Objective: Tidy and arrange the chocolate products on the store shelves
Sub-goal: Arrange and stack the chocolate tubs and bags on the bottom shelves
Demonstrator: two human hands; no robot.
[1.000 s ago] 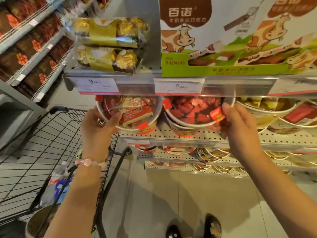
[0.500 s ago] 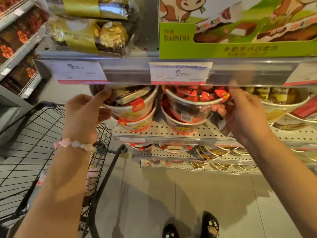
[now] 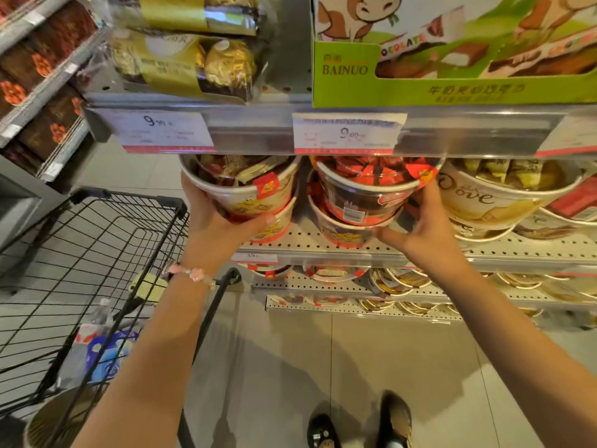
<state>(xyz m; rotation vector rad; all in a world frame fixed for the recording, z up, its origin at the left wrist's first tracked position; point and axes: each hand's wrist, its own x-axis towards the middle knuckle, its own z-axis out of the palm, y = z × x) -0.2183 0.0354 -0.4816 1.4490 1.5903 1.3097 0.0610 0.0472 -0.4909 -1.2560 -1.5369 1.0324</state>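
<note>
Both hands were on the stacked chocolate tubs on the middle shelf (image 3: 323,244).

I judged these tubs light but bulky, thin plastic walls that would flex and smooth sides that could slip, so low on the wall under the rim seemed the best hold. My left hand (image 3: 216,227) cupped the left top tub (image 3: 245,192) from beneath, its grip curled round the base with the thumb across the front. My right hand (image 3: 423,224) wrapped the right top tub (image 3: 365,195) at its right side, fingers spread wide on the wall, thumb reaching to the lower tub (image 3: 339,234).
</note>
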